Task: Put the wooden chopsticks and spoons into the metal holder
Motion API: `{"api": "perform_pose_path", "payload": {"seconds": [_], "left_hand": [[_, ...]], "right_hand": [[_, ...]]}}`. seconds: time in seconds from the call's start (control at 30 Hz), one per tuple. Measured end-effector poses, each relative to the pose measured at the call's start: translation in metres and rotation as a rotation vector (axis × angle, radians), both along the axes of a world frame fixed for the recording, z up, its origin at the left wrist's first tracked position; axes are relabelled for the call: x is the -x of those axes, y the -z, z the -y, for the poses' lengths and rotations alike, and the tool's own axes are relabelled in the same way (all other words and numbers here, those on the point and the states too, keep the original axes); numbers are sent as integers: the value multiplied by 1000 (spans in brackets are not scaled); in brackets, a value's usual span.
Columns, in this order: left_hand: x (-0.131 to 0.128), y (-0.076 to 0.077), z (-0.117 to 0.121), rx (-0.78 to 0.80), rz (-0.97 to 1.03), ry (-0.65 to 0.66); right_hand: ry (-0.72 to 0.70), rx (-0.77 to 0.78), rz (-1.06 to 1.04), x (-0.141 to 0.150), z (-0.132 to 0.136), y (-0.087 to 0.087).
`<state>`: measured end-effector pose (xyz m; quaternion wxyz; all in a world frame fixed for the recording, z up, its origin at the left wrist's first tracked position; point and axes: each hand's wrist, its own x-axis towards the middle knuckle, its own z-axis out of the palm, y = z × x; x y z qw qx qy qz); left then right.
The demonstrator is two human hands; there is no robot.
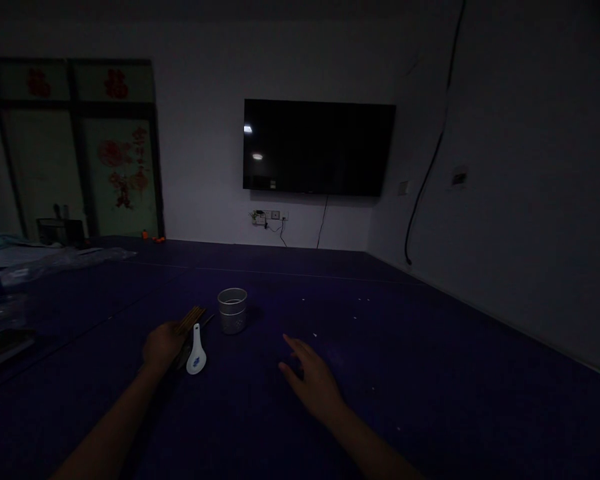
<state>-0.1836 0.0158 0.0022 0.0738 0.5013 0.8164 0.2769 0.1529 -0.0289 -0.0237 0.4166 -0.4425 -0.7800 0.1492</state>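
My left hand [163, 347] is closed around a bundle of chopsticks [191, 320], whose ends stick out up and to the right. Right beside that hand lies a white soup spoon [196, 353] with a blue mark in its bowl. Another thin dark utensil pokes out behind the spoon, mostly hidden. A round silvery metal holder [233, 312] stands upright beyond the spoon, with small holes low on its side. My right hand [313, 380] hovers over or rests on the dark blue tabletop [260, 413], its fingers apart and holding nothing; I cannot tell whether it touches the surface.
Small white scraps [315, 335] are scattered on the right half of the table. Clear plastic wrapping [70, 261] and a dark flat object [5, 347] lie at the left. A television [319, 147] hangs on the far wall, and a black cable [433, 163] runs down the right wall.
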Motion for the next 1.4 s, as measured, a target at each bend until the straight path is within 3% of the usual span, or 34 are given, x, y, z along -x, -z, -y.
{"api": "perform_pose_path", "payload": {"seconds": [0.3, 1.4], "left_hand": [[-4, -2, -1, -12, 29, 47], [-5, -1, -1, -23, 13, -2]], "right_hand": [[-3, -4, 17, 0, 0, -2], [-27, 5, 30, 0, 1, -1]]}}
